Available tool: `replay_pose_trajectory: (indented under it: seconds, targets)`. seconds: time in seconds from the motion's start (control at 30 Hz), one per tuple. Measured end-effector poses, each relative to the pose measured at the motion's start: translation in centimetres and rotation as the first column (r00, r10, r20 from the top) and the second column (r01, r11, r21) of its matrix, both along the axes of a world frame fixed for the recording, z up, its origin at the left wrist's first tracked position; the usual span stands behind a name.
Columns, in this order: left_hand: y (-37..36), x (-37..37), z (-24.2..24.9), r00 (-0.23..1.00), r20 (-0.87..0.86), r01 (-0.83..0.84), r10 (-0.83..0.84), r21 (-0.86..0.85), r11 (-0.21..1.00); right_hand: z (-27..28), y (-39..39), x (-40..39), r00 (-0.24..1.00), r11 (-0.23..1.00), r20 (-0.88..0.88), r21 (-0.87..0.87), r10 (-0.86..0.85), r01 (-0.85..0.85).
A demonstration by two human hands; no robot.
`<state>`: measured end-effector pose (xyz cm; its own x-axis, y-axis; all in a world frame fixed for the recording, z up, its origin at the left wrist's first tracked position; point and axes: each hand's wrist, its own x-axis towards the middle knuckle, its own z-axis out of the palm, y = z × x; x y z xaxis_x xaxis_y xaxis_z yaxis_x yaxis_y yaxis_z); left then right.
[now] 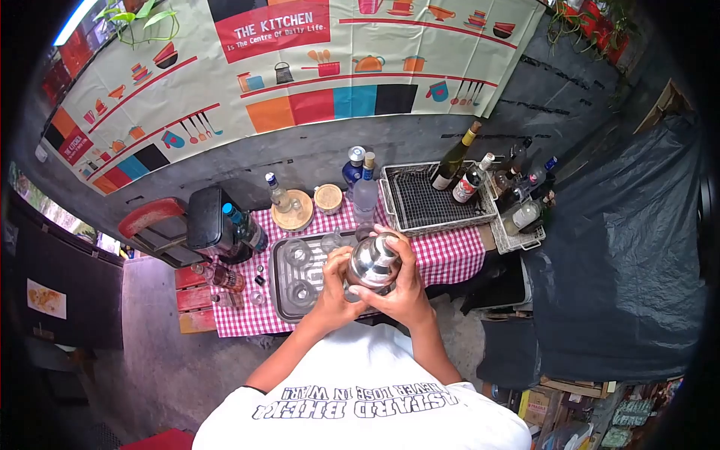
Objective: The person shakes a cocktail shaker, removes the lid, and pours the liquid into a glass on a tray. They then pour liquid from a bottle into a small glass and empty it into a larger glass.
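A shiny metal cocktail shaker (372,268) is held up in front of my chest with its cap toward the camera. My left hand (335,289) wraps round its left side, and my right hand (409,289) grips the right side with the fingers reaching up near the cap. Below the hands, a dark tray (275,279) rests on the checked cloth. Clear glasses (301,293) stand in its left part; the shaker and my hands hide much of its right side.
Behind the tray are a small bottle on a round wooden board (293,217), a blue bottle (352,169) and a frosted bottle (365,198). A wire basket (397,225) with bottles stands back right. More bottles (225,277) and a black container (214,217) are at left.
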<state>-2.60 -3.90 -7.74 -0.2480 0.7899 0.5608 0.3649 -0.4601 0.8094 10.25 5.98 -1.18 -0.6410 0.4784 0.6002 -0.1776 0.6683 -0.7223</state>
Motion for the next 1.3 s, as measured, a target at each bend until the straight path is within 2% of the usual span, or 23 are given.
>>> replay_pose_trajectory:
  seconds: [0.07,0.13,0.2,0.27,0.33,0.4,0.43,0.53,0.6,0.67,0.8,0.87,0.9,0.93,0.97,1.0,1.03,1.07,1.1,1.17,1.2,1.27,1.3]
  targets:
    - [0.2,0.6,-0.2,0.995,-0.060,-0.072,0.073,0.022,0.997,-0.8,0.4,0.4,1.000,1.000,-0.017,-0.005,0.002,-0.002]
    - [-0.2,1.3,1.1,0.981,-0.139,-0.145,0.137,-0.050,0.988,-1.6,0.8,0.8,0.988,0.964,-0.146,-0.251,0.050,-0.086]
    - [-0.4,2.3,2.8,0.970,-0.174,-0.186,0.167,-0.099,0.978,-3.6,1.7,0.8,0.958,0.850,-0.286,-0.504,0.000,-0.151]
    - [-0.1,3.2,3.7,0.959,-0.244,-0.191,0.148,-0.166,0.967,-5.6,2.7,1.2,0.935,0.644,-0.352,-0.724,-0.037,-0.247]
    - [0.2,3.8,4.1,0.950,-0.263,-0.221,0.170,-0.178,0.959,-5.7,2.2,1.4,0.890,0.373,-0.444,-0.847,-0.104,-0.379]
    - [0.2,4.4,4.0,0.969,-0.221,-0.167,0.111,-0.259,0.951,-9.9,2.9,2.1,0.864,-0.055,-0.495,-0.864,-0.087,-0.500]
    - [0.0,4.7,3.6,0.986,-0.142,-0.129,0.087,-0.324,0.937,-10.3,2.9,2.5,0.854,-0.129,-0.517,-0.844,-0.057,-0.520]
    - [-0.2,5.5,2.8,0.996,-0.081,-0.080,0.049,-0.441,0.894,-12.1,2.6,3.2,0.839,-0.241,-0.522,-0.803,-0.154,-0.544]
    - [-0.1,6.1,2.8,0.993,-0.103,-0.103,0.064,-0.444,0.890,-13.0,2.7,3.5,0.863,-0.253,-0.482,-0.825,-0.150,-0.505]
    - [-0.1,6.5,2.5,0.993,-0.041,-0.111,0.106,-0.554,0.825,-13.4,2.9,3.9,0.887,-0.258,-0.438,-0.849,-0.147,-0.462]
    - [-0.1,6.4,1.4,0.987,0.033,-0.096,0.158,-0.666,0.740,-12.2,2.8,4.0,0.919,-0.122,-0.380,-0.912,-0.103,-0.391]
    - [-0.5,6.1,1.7,0.877,0.469,0.273,0.102,-0.664,0.696,-12.9,3.1,4.0,0.919,0.054,-0.385,-0.923,-0.087,-0.381]
    - [-0.6,5.9,1.2,0.874,0.473,0.267,0.110,-0.657,0.705,-11.1,2.9,3.9,0.911,0.204,-0.403,-0.903,-0.092,-0.379]
    - [-0.7,5.9,0.5,0.832,0.550,0.307,0.077,-0.572,0.760,-10.2,2.8,3.9,0.914,0.205,-0.398,-0.904,-0.077,-0.376]
    - [-0.9,5.8,0.0,0.784,0.620,0.340,0.038,-0.480,0.809,-9.5,2.7,3.8,0.934,0.375,-0.354,-0.872,-0.042,-0.314]
    - [-1.2,5.6,0.1,0.778,0.626,0.333,0.044,-0.472,0.817,-9.1,2.7,3.7,0.952,0.536,-0.306,-0.806,-0.014,-0.251]
    - [-1.4,5.4,0.2,0.770,0.638,0.348,0.013,-0.436,0.830,-8.8,3.1,3.6,0.957,0.613,-0.289,-0.750,0.033,-0.248]
    - [-1.5,5.1,0.3,0.761,0.648,0.363,-0.020,-0.400,0.842,-8.2,3.3,3.5,0.958,0.616,-0.282,-0.747,0.046,-0.249]
    - [-1.6,5.1,0.0,0.713,0.700,0.367,-0.043,-0.321,0.873,-7.4,3.3,3.2,0.953,0.691,-0.266,-0.662,0.148,-0.292]
    - [-2.5,4.3,0.0,0.744,0.668,0.353,-0.014,-0.375,0.858,-5.3,3.5,3.0,0.936,0.783,-0.166,-0.513,0.311,-0.351]
    - [-2.9,3.8,0.1,0.775,0.632,0.344,0.010,-0.434,0.833,-4.1,3.5,3.0,0.947,0.848,-0.032,-0.437,0.319,-0.300]
    - [-3.5,2.8,0.8,0.800,0.595,0.254,0.078,-0.454,0.854,-0.9,3.3,2.2,0.958,0.981,0.211,-0.017,0.193,-0.194]
    - [-3.8,2.1,0.9,0.876,0.460,0.111,0.144,-0.484,0.868,0.0,2.4,1.6,0.966,0.986,0.194,-0.032,0.169,-0.166]
